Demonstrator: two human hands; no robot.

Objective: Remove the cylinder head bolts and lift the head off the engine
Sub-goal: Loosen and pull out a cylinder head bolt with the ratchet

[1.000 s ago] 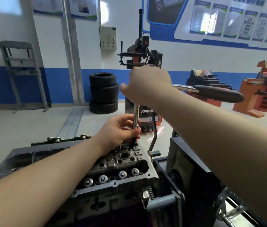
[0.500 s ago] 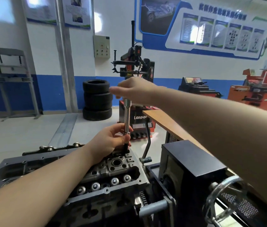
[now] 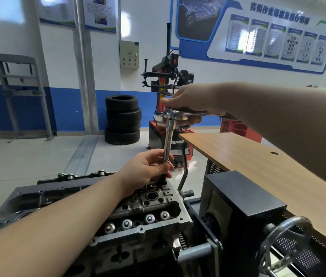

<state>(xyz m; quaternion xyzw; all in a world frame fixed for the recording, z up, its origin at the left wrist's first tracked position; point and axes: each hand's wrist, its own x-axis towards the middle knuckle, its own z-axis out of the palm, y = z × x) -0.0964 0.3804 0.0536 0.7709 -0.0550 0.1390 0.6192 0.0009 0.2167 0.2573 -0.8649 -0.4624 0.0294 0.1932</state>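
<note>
Ratchet gripped at its head by R hand, fingers curled – extension pinched by L hand fingers at head's far corner.

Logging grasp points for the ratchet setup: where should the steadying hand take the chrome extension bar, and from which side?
Take the long chrome extension bar low on its round shaft, just above the dark socket entering the grey metal cylinder head, coming in from the left. It stands nearly upright, and its top is taken by the ratchet head under the right hand. The left hand already pinches it there.
</note>
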